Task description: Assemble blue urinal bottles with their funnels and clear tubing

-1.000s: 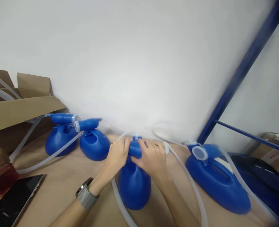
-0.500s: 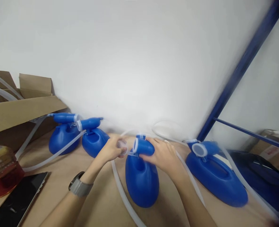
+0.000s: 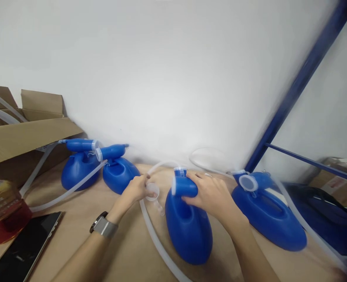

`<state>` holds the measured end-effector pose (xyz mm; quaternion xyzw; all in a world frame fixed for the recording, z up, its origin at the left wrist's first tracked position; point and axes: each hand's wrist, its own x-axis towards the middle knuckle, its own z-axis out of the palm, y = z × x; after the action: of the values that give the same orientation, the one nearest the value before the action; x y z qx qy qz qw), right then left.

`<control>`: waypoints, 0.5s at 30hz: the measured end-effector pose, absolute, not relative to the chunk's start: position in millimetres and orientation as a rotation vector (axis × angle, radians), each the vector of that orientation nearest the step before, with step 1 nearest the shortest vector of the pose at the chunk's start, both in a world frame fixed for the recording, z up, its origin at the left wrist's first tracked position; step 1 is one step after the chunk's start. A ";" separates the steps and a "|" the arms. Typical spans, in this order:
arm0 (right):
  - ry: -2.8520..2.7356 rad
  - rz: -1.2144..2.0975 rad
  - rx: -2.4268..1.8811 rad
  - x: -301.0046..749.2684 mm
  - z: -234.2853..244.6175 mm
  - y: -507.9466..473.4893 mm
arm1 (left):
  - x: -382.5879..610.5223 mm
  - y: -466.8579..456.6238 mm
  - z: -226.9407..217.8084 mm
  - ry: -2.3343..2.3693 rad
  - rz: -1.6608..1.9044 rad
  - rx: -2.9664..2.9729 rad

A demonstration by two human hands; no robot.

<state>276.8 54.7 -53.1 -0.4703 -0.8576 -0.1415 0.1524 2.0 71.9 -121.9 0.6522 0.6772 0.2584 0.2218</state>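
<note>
My left hand (image 3: pixel 138 188) pinches a translucent white cap (image 3: pixel 152 192) whose short strap hangs toward the table. My right hand (image 3: pixel 211 192) is wrapped round a blue tubular mouthpiece (image 3: pixel 185 186) with a pale rim facing left. The mouthpiece rests over the neck of a blue plastic urinal bottle (image 3: pixel 189 233), which stands tilted on the table. Between the cap and the mouthpiece is a small gap. A second capped neck (image 3: pixel 180 171) shows just behind the mouthpiece. A translucent hose (image 3: pixel 155 235) runs under my left hand toward the front.
Two similar blue bottles (image 3: pixel 80 172) with hoses stand at the left, another blue bottle (image 3: pixel 269 219) at the right. A cardboard box (image 3: pixel 32 135), a red-and-yellow container (image 3: pixel 5 211) and a phone (image 3: pixel 23 246) are on the left. A blue metal post (image 3: pixel 299 90) slants at the right.
The mouthpiece and bottle have shifted right with my right hand, the bottle's base swinging right. The cap in my left hand is now farther from the mouthpiece, its strap hanging down.
</note>
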 end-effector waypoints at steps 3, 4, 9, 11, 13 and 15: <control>-2.463 -0.402 -1.402 274.7 -49.7 51.0 | 12.6 73.0 -133.5 1.937 0.779 1.850; -2.466 -0.393 -1.416 274.1 -48.6 49.5 | 14.2 72.8 -133.7 1.945 0.802 1.854; -2.473 -0.314 -1.461 269.7 -43.4 42.8 | 15.3 64.4 -103.9 1.668 0.889 1.896; -2.456 -0.283 -1.476 268.3 -42.1 41.5 | 19.1 56.7 -85.5 1.418 0.880 1.918; -2.449 -0.258 -1.466 268.2 -41.9 41.3 | 26.8 48.4 -71.7 1.214 0.865 1.904; -2.446 -0.250 -1.454 269.6 -42.9 42.2 | 36.6 42.0 -65.8 1.126 0.890 1.857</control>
<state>269.6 42.2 -42.9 -0.5037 -0.8477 -0.0865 0.1421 36.6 42.0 -65.8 0.7297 0.4425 0.3497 0.3867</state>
